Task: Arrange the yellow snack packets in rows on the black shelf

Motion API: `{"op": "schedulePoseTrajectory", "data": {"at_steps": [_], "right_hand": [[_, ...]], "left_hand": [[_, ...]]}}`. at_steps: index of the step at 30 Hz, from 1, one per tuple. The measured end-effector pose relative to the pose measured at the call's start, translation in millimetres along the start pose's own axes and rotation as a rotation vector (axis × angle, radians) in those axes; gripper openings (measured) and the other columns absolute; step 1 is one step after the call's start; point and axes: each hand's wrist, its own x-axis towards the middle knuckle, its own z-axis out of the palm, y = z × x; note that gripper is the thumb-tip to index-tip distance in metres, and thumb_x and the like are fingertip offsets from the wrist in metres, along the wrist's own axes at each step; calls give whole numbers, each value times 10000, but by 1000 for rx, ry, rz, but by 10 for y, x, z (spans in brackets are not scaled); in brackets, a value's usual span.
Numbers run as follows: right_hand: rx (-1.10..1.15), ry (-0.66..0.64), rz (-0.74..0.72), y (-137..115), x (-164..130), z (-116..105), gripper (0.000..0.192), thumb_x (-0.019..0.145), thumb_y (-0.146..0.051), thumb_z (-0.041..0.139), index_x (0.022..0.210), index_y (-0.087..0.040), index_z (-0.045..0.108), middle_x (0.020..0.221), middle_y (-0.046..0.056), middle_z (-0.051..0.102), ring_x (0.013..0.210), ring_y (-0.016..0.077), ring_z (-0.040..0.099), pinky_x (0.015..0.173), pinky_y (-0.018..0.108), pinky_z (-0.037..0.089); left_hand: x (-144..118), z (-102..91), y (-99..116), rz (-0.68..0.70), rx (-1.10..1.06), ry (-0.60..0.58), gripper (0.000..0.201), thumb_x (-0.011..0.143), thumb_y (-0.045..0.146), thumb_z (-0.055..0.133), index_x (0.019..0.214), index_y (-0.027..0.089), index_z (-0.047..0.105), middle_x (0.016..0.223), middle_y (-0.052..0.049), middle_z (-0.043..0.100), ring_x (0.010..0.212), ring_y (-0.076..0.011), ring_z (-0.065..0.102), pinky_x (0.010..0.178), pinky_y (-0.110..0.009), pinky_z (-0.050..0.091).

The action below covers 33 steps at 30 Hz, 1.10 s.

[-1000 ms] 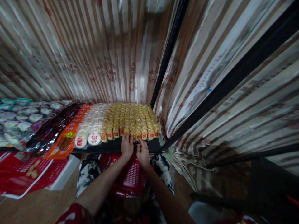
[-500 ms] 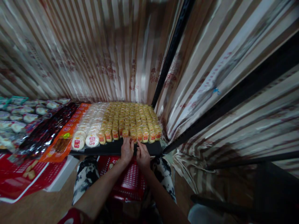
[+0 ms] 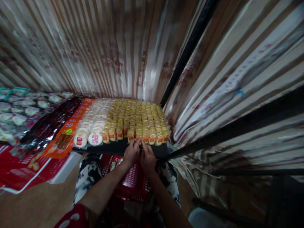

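I have both hands at the front edge of the black shelf [image 3: 118, 147], just below the centre of the frame. My left hand [image 3: 131, 154] and right hand [image 3: 147, 158] sit side by side, almost touching, fingertips on the front row of small yellow packets [image 3: 139, 134]. The packet I am working lies directly ahead of the fingers, up-frame from the knuckles, right in the gap where the two hands meet; both hands are about equally near, the left perhaps a touch closer to the packet's left side. The fingers [image 3: 135, 144] of both hands look curled and drawn together around that front packet, but it is too dark and small to tell a real pinch from a light touch. The yellow packets stand upright in tight rows, and the rows run left to right across the shelf, so the front row's long axis lies across my reach. Left of them along the same front edge lie round white packets [image 3: 95, 138], then an orange package [image 3: 62, 142] and dark wrappers [image 3: 48, 126] further left. A red basket [image 3: 133, 180] sits on my lap below the hands, and striped curtain [image 3: 106, 47] hangs behind the shelf.
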Motion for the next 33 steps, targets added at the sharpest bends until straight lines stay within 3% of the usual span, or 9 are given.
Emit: {"op": "schedulePoseTrajectory", "data": {"at_steps": [8, 13, 19, 27, 33], "right_hand": [[-138, -10, 29, -27, 49, 60, 508, 809, -106, 378, 1291, -218, 496, 905, 58, 588, 815, 155, 531, 729, 240, 435], [-130, -32, 15, -51, 40, 66, 545, 798, -98, 365, 1325, -203, 453, 913, 62, 595, 869, 172, 514, 803, 271, 424], [-71, -21, -6, -34, -28, 66, 579, 779, -70, 347, 1333, -207, 441, 1000, 68, 595, 934, 179, 501, 867, 296, 417], [-202, -71, -53, -104, -18, 6, 658, 761, -63, 381, 1383, -277, 359, 903, 77, 566, 836, 207, 480, 747, 294, 447], [-204, -71, -38, -164, 2, -2, 635, 772, -58, 372, 1362, -292, 395, 870, 83, 563, 822, 218, 481, 705, 294, 434]], "left_hand": [[27, -45, -23, 16, -91, -32, 441, 847, 129, 376, 1280, 168, 448, 1220, -103, 500, 1087, -166, 531, 915, -269, 468], [26, -46, -39, -9, -111, -43, 461, 833, 89, 353, 1270, 179, 466, 1233, -89, 506, 1111, -155, 518, 952, -260, 444], [1, -54, -55, 74, -159, -29, 498, 775, 56, 368, 1252, 150, 473, 1239, -108, 479, 1120, -181, 504, 971, -297, 438], [-270, -133, -71, -48, -59, 170, 560, 742, 60, 415, 1296, 146, 418, 1292, -131, 404, 1193, -226, 429, 976, -352, 441], [-161, -215, -217, 93, -19, 197, 593, 727, 12, 381, 1312, 113, 395, 1333, -143, 387, 1265, -243, 325, 1057, -443, 346]]}}
